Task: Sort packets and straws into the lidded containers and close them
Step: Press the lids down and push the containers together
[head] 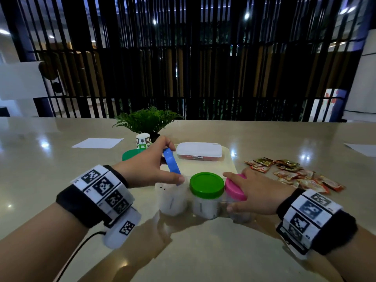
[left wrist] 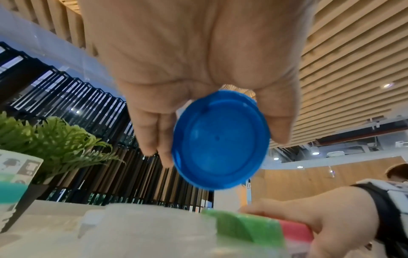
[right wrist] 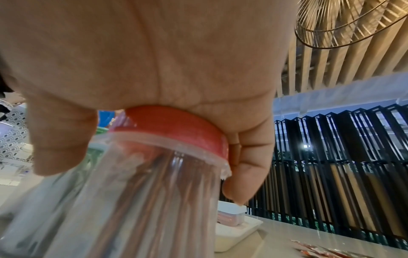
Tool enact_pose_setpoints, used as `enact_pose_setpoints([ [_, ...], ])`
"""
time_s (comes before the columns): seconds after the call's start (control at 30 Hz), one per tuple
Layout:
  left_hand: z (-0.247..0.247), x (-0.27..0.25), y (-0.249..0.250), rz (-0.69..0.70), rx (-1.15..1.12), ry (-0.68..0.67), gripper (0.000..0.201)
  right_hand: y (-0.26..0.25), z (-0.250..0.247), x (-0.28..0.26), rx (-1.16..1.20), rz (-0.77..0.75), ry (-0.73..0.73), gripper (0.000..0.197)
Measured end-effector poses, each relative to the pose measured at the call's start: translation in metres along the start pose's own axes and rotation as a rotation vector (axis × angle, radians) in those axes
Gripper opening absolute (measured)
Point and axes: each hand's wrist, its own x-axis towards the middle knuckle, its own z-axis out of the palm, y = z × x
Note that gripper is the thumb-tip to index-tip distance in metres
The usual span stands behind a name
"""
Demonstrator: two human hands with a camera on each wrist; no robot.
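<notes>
Three clear jars stand in a row near the table's front. My left hand point(head: 154, 167) holds a round blue lid point(head: 172, 162) on edge between thumb and fingers, just above the open left jar point(head: 172, 200); the left wrist view shows the blue lid's point(left wrist: 220, 141) underside. The middle jar point(head: 205, 208) wears a green lid point(head: 207, 184). My right hand point(head: 254, 192) lies over the pink lid point(head: 234, 188) of the right jar, thumb down its side; the right wrist view shows the pink lid point(right wrist: 176, 129) on a clear jar point(right wrist: 143, 200) with brown sticks inside.
A white tray point(head: 231, 167) behind the jars carries a flat box with a white lid point(head: 199, 150). Several red and gold packets point(head: 293, 174) lie at the right. A potted plant point(head: 146, 121), a patterned cup point(head: 143, 141), a green lid point(head: 130, 154) and paper sheets point(head: 97, 143) sit farther back.
</notes>
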Motion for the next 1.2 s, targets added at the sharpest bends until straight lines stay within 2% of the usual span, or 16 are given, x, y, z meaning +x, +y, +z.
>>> enact_pose_setpoints([
  [0.07, 0.006, 0.008, -0.005, 0.020, -0.016, 0.061, 0.061, 0.000, -0.001, 0.000, 0.005, 0.007, -0.008, 0.098],
  [0.13, 0.012, 0.014, -0.012, 0.037, -0.021, 0.099, 0.065, -0.001, -0.001, 0.000, 0.006, 0.014, -0.011, 0.098],
  [0.3, 0.024, 0.024, -0.028, 0.008, 0.041, 0.114, 0.071, -0.001, -0.001, 0.002, 0.014, 0.025, -0.027, 0.099],
  [0.4, 0.022, 0.026, -0.033, 0.012, 0.100, 0.114, 0.058, 0.000, -0.001, 0.004, 0.020, 0.028, -0.035, 0.099],
  [0.5, 0.015, 0.025, -0.039, -0.031, 0.190, 0.038, 0.058, 0.000, 0.000, 0.005, 0.022, 0.028, -0.035, 0.099],
  [0.67, 0.012, 0.024, -0.041, -0.098, 0.443, -0.153, 0.082, 0.001, 0.000, 0.005, 0.027, 0.027, -0.035, 0.099],
  [0.73, 0.011, 0.027, -0.039, -0.119, 0.541, -0.222, 0.084, 0.001, 0.001, 0.006, 0.031, 0.029, -0.031, 0.098],
  [0.87, 0.005, 0.034, -0.033, -0.128, 0.594, -0.380, 0.080, 0.001, 0.001, 0.007, 0.036, 0.035, -0.036, 0.098],
  [0.97, -0.001, 0.038, -0.027, -0.113, 0.600, -0.498, 0.085, 0.000, 0.000, 0.006, 0.038, 0.037, -0.042, 0.098],
  [1.03, -0.001, 0.040, -0.022, -0.137, 0.598, -0.499, 0.097, 0.001, 0.001, 0.005, 0.038, 0.039, -0.044, 0.098],
  [1.1, 0.002, 0.041, -0.017, -0.191, 0.674, -0.416, 0.110, 0.001, 0.001, 0.005, 0.037, 0.040, -0.042, 0.098],
  [1.13, 0.005, 0.041, -0.016, -0.211, 0.755, -0.386, 0.109, 0.000, 0.001, 0.005, 0.037, 0.040, -0.041, 0.098],
  [1.2, 0.011, 0.042, -0.014, -0.210, 0.883, -0.379, 0.092, 0.000, 0.000, 0.005, 0.037, 0.040, -0.037, 0.097],
])
